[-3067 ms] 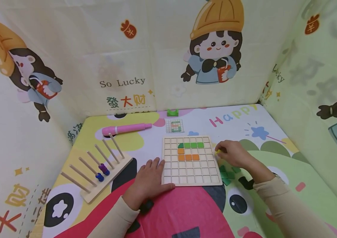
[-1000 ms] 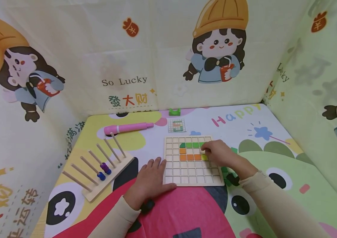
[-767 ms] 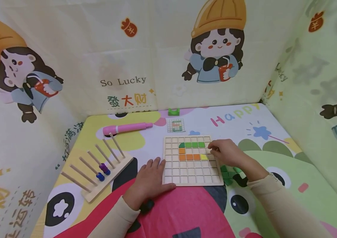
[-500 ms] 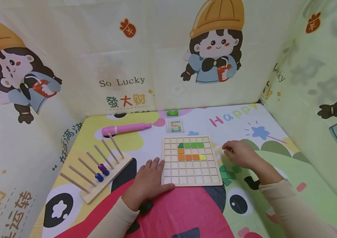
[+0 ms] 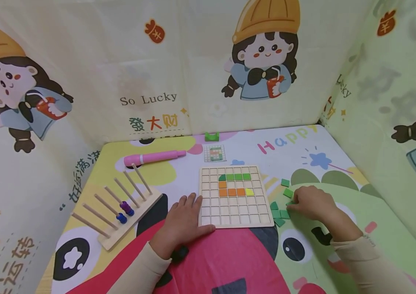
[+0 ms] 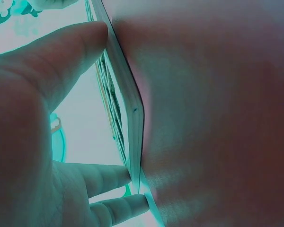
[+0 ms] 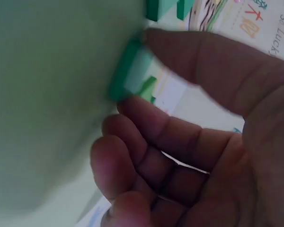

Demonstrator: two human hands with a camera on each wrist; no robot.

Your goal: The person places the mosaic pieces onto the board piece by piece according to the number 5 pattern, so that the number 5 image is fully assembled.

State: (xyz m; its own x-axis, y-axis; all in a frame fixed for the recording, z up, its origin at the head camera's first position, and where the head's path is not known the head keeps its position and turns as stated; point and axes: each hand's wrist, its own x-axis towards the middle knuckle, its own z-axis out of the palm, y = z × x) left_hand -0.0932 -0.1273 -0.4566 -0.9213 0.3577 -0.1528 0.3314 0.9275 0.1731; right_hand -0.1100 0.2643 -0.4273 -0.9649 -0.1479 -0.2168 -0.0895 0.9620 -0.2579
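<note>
Currently, the right hand (image 5: 312, 203) closes thumb and forefinger on the ends of a green tile (image 7: 132, 68), low over the table (image 5: 237, 261), right of the board (image 5: 235, 212); its other fingers are curled. The left hand (image 5: 180, 224) lies flat and spread at the board's near left corner, fingertips at the left edge and thumb at the near edge, gripping nothing.

On the gridded board, a dark green rounded piece (image 5: 222, 177) leads a row of three green squares (image 5: 239, 177). One orange square (image 5: 222, 184) sits nearer, then a row of three orange squares (image 5: 231, 192) ends in a yellow piece (image 5: 249, 192) at right. Loose green tiles (image 5: 284, 214) lie between board and right hand.

Beyond the board are a card (image 5: 214, 153) and a green block (image 5: 211, 137). To the left, a pink pen (image 5: 160, 156) lies past a peg rack (image 5: 136, 216) carrying blue beads (image 5: 121, 218) and purple beads (image 5: 125, 206).
</note>
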